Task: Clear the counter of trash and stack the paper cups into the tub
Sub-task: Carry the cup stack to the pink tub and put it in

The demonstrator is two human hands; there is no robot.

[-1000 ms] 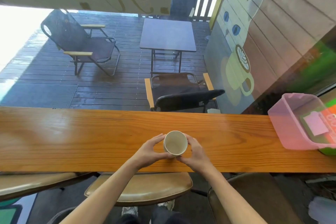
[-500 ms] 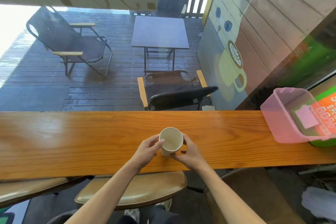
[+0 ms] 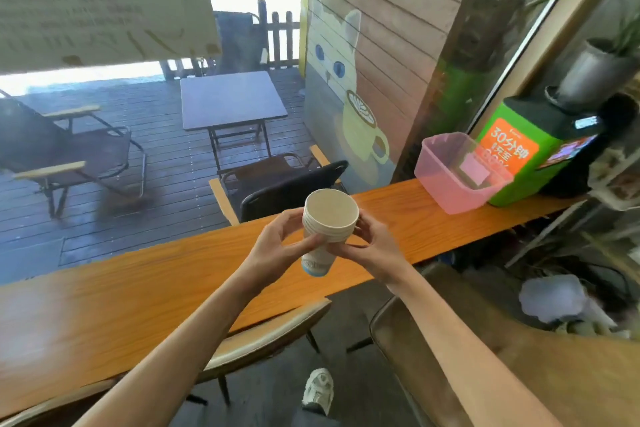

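Note:
A stack of nested white paper cups (image 3: 328, 225), blue at the base, is held up above the wooden counter (image 3: 145, 284). My left hand (image 3: 277, 243) grips its left side and my right hand (image 3: 371, 242) grips its right side. The top cup looks empty inside. A pink translucent tub (image 3: 450, 184) stands on the counter's right end, with a pink paper piece inside it. The tub is well to the right of the cups.
A green box with an orange label (image 3: 512, 152) stands right behind the tub, a dark potted plant (image 3: 595, 76) on top. Stools (image 3: 263, 340) sit under the counter's near edge. A window runs along the far edge, with patio chairs and a table outside.
Both hands have lifted the cup stack off the counter and raised it. The view has swung right, bringing the tub and the green box further into sight.

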